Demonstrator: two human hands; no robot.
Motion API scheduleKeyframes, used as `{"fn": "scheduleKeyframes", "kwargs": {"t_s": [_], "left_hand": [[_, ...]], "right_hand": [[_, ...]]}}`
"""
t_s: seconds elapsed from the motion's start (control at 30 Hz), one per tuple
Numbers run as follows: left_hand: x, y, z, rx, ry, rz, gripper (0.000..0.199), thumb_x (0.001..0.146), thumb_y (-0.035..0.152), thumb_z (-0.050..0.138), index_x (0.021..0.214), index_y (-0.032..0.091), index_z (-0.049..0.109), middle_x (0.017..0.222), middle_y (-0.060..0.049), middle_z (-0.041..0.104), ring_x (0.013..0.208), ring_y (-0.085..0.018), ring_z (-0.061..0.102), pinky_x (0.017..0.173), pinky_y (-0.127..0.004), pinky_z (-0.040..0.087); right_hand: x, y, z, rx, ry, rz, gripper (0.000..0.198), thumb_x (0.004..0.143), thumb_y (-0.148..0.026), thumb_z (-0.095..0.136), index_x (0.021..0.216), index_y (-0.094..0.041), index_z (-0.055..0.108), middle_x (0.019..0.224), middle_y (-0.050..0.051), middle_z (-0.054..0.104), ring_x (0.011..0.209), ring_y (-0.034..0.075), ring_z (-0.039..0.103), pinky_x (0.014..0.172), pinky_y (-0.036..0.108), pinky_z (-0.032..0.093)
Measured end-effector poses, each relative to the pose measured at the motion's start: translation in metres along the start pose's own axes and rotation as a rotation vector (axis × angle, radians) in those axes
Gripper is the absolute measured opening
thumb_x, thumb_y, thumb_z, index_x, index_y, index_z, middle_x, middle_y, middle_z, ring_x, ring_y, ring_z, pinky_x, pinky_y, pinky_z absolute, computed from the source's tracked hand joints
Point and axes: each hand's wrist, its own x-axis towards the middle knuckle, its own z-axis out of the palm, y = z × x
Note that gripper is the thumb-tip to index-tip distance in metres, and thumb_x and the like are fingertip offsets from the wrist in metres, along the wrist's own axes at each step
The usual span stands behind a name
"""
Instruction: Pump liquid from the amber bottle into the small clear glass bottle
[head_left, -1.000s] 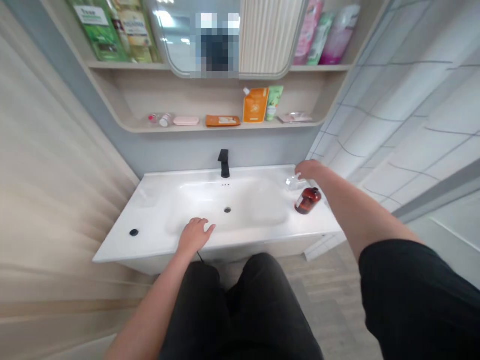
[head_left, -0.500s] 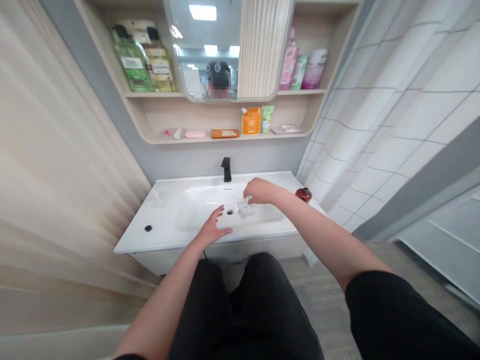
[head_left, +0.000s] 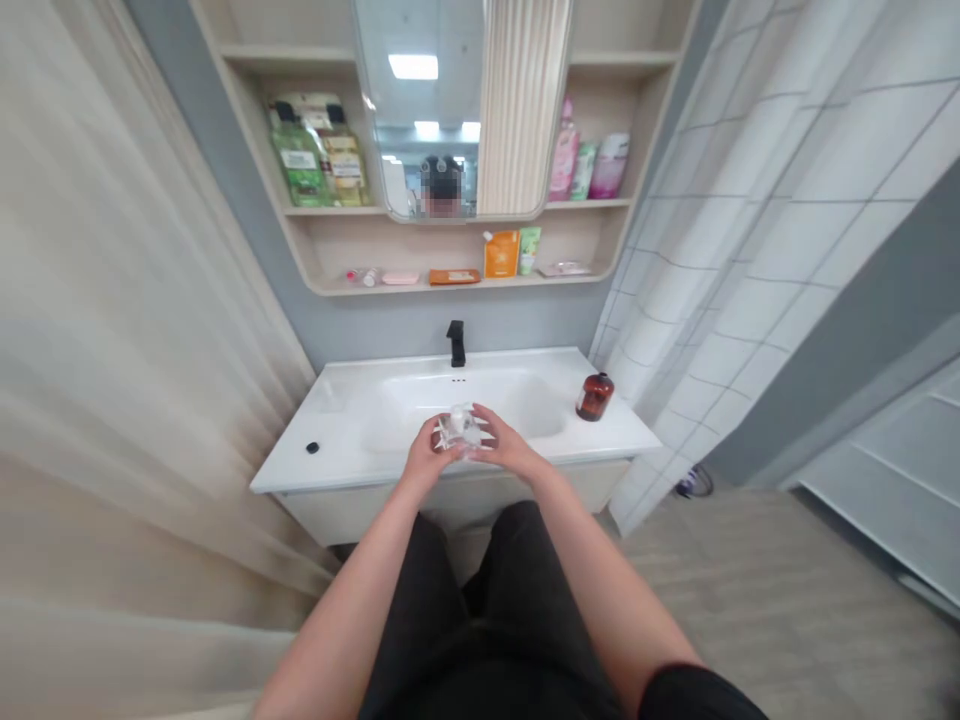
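A clear bottle with a white top is held over the front of the white sink basin. My left hand grips it from the left, fingers curled round its side. From the right, my right hand closes on the same bottle, so both hands have hold of it. The bottle's lower part and the drain are hidden from view. Right of my hands, a brown bottle stands on the counter.
A black faucet rises behind the basin. On the counter's left lies a small black round piece. Above hangs a mirror cabinet with several toiletries, including an orange pouch. Curtains flank both sides.
My right hand has brought the clear bottle left and closer to me. My left hand, open before, has closed on it. The view has shifted, showing more of the brown bottle.
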Motion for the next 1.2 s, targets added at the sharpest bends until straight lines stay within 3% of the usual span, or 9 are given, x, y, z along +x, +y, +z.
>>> {"fn": "scheduleKeyframes", "kwargs": {"t_s": [0.13, 0.27, 0.5, 0.6, 0.73, 0.8, 0.97, 1.1, 1.2], "left_hand": [[-0.012, 0.006, 0.009, 0.115, -0.018, 0.049, 0.072, 0.085, 0.050, 0.087, 0.149, 0.030, 0.062, 0.150, -0.015, 0.061, 0.141, -0.035, 0.063, 0.104, -0.045, 0.062], [-0.022, 0.015, 0.004, 0.200, -0.105, 0.096, 0.068, 0.089, 0.054, 0.083, 0.151, 0.031, 0.066, 0.152, -0.014, 0.060, 0.148, -0.035, 0.057, 0.120, -0.051, 0.053], [-0.019, 0.052, 0.005, 0.085, -0.308, 0.120, 0.044, 0.093, 0.054, 0.080, 0.125, 0.024, 0.083, 0.143, -0.014, 0.074, 0.137, -0.035, 0.066, 0.120, -0.050, 0.050], [-0.019, 0.056, 0.013, 0.086, -0.235, 0.085, 0.037, 0.087, 0.049, 0.086, 0.113, 0.021, 0.085, 0.130, -0.013, 0.079, 0.123, -0.031, 0.072, 0.109, -0.045, 0.054], [-0.022, 0.047, 0.028, 0.001, 0.045, -0.011, 0.040, 0.069, 0.041, 0.097, 0.085, 0.022, 0.066, 0.101, -0.005, 0.079, 0.095, -0.024, 0.073, 0.091, -0.038, 0.057], [-0.024, 0.044, 0.034, -0.079, 0.096, -0.018, 0.052, 0.065, 0.038, 0.099, 0.089, 0.024, 0.055, 0.103, -0.003, 0.079, 0.095, -0.023, 0.073, 0.091, -0.038, 0.057], [-0.026, 0.046, 0.025, -0.252, -0.070, -0.012, 0.076, 0.074, 0.045, 0.097, 0.133, 0.027, 0.053, 0.121, -0.011, 0.081, 0.122, -0.030, 0.074, 0.106, -0.047, 0.055], [-0.022, 0.051, 0.016, -0.073, -0.021, 0.058, 0.086, 0.067, 0.039, 0.102, 0.141, 0.025, 0.059, 0.110, -0.007, 0.079, 0.122, -0.030, 0.074, 0.114, -0.047, 0.051], [-0.022, 0.053, 0.012, -0.049, -0.157, 0.079, 0.086, 0.073, 0.041, 0.099, 0.149, 0.025, 0.060, 0.127, -0.013, 0.079, 0.135, -0.034, 0.069, 0.119, -0.050, 0.048]], "right_hand": [[-0.020, 0.014, 0.016, 0.065, 0.051, -0.032, 0.089, 0.068, -0.046, 0.102, 0.147, -0.031, 0.063, 0.145, 0.011, 0.070, 0.133, 0.036, 0.067, 0.113, 0.050, 0.056], [-0.038, 0.020, 0.020, 0.038, 0.129, 0.033, 0.079, 0.062, -0.047, 0.105, 0.129, -0.030, 0.069, 0.124, 0.009, 0.076, 0.118, 0.036, 0.072, 0.104, 0.049, 0.059], [-0.057, 0.027, 0.028, 0.084, 0.104, 0.005, 0.084, 0.058, -0.046, 0.107, 0.128, -0.029, 0.063, 0.122, 0.006, 0.076, 0.104, 0.028, 0.074, 0.093, 0.041, 0.061], [-0.055, 0.023, 0.031, 0.039, 0.110, -0.021, 0.082, 0.061, -0.042, 0.106, 0.129, -0.027, 0.064, 0.121, 0.005, 0.076, 0.102, 0.026, 0.073, 0.091, 0.039, 0.060], [-0.054, 0.018, 0.037, -0.028, 0.139, 0.001, 0.081, 0.059, -0.039, 0.107, 0.127, -0.025, 0.067, 0.115, 0.004, 0.077, 0.096, 0.024, 0.072, 0.086, 0.036, 0.058], [-0.054, 0.018, 0.040, -0.035, 0.155, 0.025, 0.079, 0.059, -0.040, 0.106, 0.126, -0.024, 0.067, 0.112, 0.004, 0.077, 0.091, 0.023, 0.071, 0.083, 0.036, 0.058], [-0.054, 0.022, 0.040, 0.074, 0.158, 0.024, 0.081, 0.059, -0.044, 0.107, 0.126, -0.025, 0.066, 0.116, 0.004, 0.077, 0.096, 0.024, 0.072, 0.088, 0.038, 0.059], [-0.055, 0.026, 0.042, 0.090, 0.126, 0.036, 0.082, 0.056, -0.045, 0.108, 0.124, -0.026, 0.067, 0.112, 0.003, 0.077, 0.098, 0.025, 0.073, 0.089, 0.039, 0.060], [-0.055, 0.028, 0.046, 0.122, 0.111, 0.009, 0.085, 0.057, -0.044, 0.108, 0.129, -0.027, 0.067, 0.122, 0.006, 0.077, 0.107, 0.027, 0.074, 0.095, 0.040, 0.060]]}}
